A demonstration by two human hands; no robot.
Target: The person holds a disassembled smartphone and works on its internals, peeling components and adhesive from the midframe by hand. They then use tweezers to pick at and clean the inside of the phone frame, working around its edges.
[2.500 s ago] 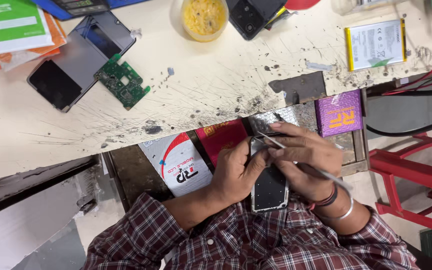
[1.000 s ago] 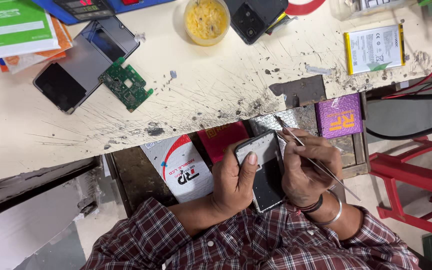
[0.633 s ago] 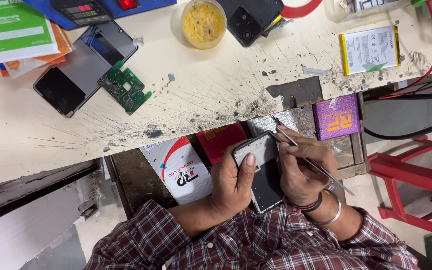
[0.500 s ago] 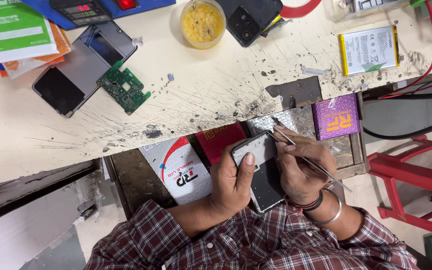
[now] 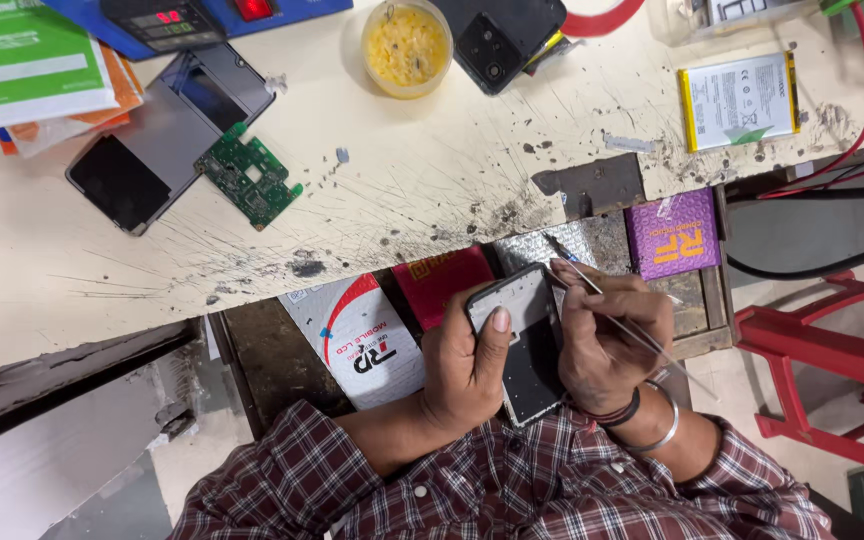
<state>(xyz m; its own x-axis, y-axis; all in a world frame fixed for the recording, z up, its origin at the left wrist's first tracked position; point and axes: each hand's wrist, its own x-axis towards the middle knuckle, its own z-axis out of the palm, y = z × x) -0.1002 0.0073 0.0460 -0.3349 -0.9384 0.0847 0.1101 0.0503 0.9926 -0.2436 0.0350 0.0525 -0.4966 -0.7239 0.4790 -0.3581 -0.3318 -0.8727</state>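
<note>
My left hand (image 5: 467, 365) grips a black phone frame (image 5: 524, 335) over an open drawer, thumb lying on its top face. My right hand (image 5: 607, 335) holds thin metal tweezers (image 5: 592, 285) like a pen, their tip at the phone's upper right corner. A bangle and a dark band sit on my right wrist. Part of the phone is hidden by both hands.
On the scratched bench lie a green circuit board (image 5: 249, 175), a phone screen (image 5: 147, 150), a yellow-filled cup (image 5: 407, 45), a black phone back (image 5: 497, 40) and a battery (image 5: 742, 100). The drawer (image 5: 252, 350) holds white, red and purple packets. A red stool (image 5: 832, 370) stands at right.
The phone has been turned and lifted a little higher in my left hand. My right hand shifted the tweezers from across the phone to its upper right corner.
</note>
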